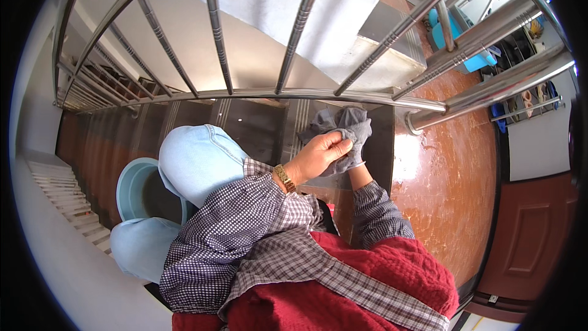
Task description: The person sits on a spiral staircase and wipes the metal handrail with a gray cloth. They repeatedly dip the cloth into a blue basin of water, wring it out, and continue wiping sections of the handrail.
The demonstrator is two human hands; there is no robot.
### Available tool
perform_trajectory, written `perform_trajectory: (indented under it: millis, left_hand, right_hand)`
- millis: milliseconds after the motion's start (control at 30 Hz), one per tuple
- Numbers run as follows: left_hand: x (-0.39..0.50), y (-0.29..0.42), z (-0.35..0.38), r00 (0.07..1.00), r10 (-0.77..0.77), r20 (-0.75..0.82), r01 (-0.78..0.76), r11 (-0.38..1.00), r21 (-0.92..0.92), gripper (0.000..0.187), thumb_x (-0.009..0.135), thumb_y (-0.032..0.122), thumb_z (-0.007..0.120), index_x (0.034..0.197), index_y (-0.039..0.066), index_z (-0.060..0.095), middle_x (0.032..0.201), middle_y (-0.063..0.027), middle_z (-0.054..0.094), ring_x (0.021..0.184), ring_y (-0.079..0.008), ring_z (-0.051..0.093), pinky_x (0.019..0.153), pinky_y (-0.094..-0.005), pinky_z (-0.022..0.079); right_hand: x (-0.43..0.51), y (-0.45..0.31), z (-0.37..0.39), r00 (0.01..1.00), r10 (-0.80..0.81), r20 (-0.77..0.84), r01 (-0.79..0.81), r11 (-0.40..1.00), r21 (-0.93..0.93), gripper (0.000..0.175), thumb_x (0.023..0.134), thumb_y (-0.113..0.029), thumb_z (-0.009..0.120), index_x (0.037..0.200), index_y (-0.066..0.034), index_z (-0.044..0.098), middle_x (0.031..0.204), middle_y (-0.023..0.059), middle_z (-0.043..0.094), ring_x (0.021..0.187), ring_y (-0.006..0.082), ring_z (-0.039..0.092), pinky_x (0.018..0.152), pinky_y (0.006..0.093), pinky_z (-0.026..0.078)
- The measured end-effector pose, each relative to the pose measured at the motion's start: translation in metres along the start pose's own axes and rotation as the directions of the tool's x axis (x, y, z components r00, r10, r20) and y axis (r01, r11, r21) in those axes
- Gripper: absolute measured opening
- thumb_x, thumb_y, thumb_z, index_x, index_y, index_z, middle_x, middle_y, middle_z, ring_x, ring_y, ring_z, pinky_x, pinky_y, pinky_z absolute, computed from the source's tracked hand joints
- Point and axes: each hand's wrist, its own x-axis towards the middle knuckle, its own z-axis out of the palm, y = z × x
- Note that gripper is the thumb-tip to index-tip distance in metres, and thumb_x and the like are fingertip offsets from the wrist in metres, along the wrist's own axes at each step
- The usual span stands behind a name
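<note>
A crumpled grey cloth [356, 122] is between my two hands, just below the bottom rail of the metal railing and over the dark stair treads. My left hand [321, 154], with a gold-coloured watch at the wrist, pinches the cloth between thumb and fingers. The cloth covers most of my right hand [359, 175]; only its wrist, with a thin band, shows, so its fingers are hidden. A light blue plastic basin [123, 188] with dark water stands beside my knees.
Stainless steel balusters [301, 25] and a bottom rail [294, 94] run across in front of me. Dark stair treads [250, 126] lie below. At the right are a reddish-brown floor [441, 165], a shoe rack [528, 108], a blue bin [443, 32] and a brown door [528, 243].
</note>
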Motion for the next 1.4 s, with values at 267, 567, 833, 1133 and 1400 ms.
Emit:
perform_trajectory:
  millis: [267, 567, 833, 1133, 1400]
  left_hand:
    - [-0.016, 0.007, -0.016, 0.913, 0.099, -0.397, -0.151, 0.983, -0.101, 0.024, 0.094, 0.024, 0.05, 0.084, 0.004, 0.058, 0.072, 0.0066, 0.05, 0.064, -0.0015, 0.041, 0.057, -0.02, 0.035]
    - [-0.024, 0.0, -0.058, 0.716, -0.017, -0.698, -0.161, 0.969, -0.189, 0.021, 0.095, 0.025, 0.048, 0.086, 0.008, 0.057, 0.076, 0.0076, 0.05, 0.068, -0.0024, 0.043, 0.063, -0.0198, 0.037]
    - [-0.061, 0.095, -0.087, 0.821, 0.174, -0.543, -0.318, 0.93, -0.182, 0.022, 0.093, 0.023, 0.05, 0.096, 0.003, 0.059, 0.089, -0.0009, 0.062, 0.081, -0.0082, 0.057, 0.075, -0.0226, 0.046]
    - [-0.127, 0.157, -0.205, 0.8, -0.066, -0.597, 0.244, 0.944, 0.222, 0.024, 0.093, 0.022, 0.051, 0.1, 0.001, 0.058, 0.087, 0.001, 0.058, 0.077, -0.0044, 0.052, 0.071, -0.0195, 0.045]
    - [-0.154, 0.035, -0.289, 0.78, -0.088, -0.619, -0.214, 0.892, -0.397, 0.026, 0.096, 0.021, 0.045, 0.106, 0.0, 0.057, 0.101, -0.0067, 0.062, 0.09, -0.0136, 0.06, 0.082, -0.0281, 0.049]
  right_hand:
    - [0.088, -0.022, 0.066, 0.763, -0.325, 0.558, 0.608, 0.07, -0.79, 0.026, 0.078, -0.019, 0.052, 0.099, -0.0057, 0.059, 0.092, 0.0129, 0.062, 0.092, 0.0244, 0.058, 0.084, 0.0377, 0.044]
    - [0.111, -0.043, 0.133, 0.737, 0.02, 0.675, 0.675, -0.065, -0.735, 0.017, 0.079, -0.019, 0.05, 0.09, -0.0093, 0.058, 0.089, 0.01, 0.065, 0.077, 0.0244, 0.065, 0.063, 0.0375, 0.051]
    - [0.053, -0.06, 0.131, 0.505, -0.371, 0.779, 0.857, 0.109, -0.504, 0.042, 0.074, -0.008, 0.053, 0.115, -0.0041, 0.055, 0.107, 0.0162, 0.058, 0.104, 0.032, 0.055, 0.087, 0.0403, 0.045]
    - [0.093, -0.005, 0.267, 0.81, 0.08, 0.581, 0.573, 0.105, -0.813, 0.063, 0.075, -0.054, 0.06, 0.118, -0.0079, 0.055, 0.118, 0.0161, 0.056, 0.107, 0.0325, 0.054, 0.09, 0.0406, 0.043]
    - [0.12, 0.011, 0.286, 0.663, 0.416, 0.623, 0.655, 0.081, -0.751, 0.041, 0.079, -0.039, 0.056, 0.103, -0.0062, 0.063, 0.105, 0.0115, 0.062, 0.097, 0.025, 0.059, 0.077, 0.0378, 0.049]
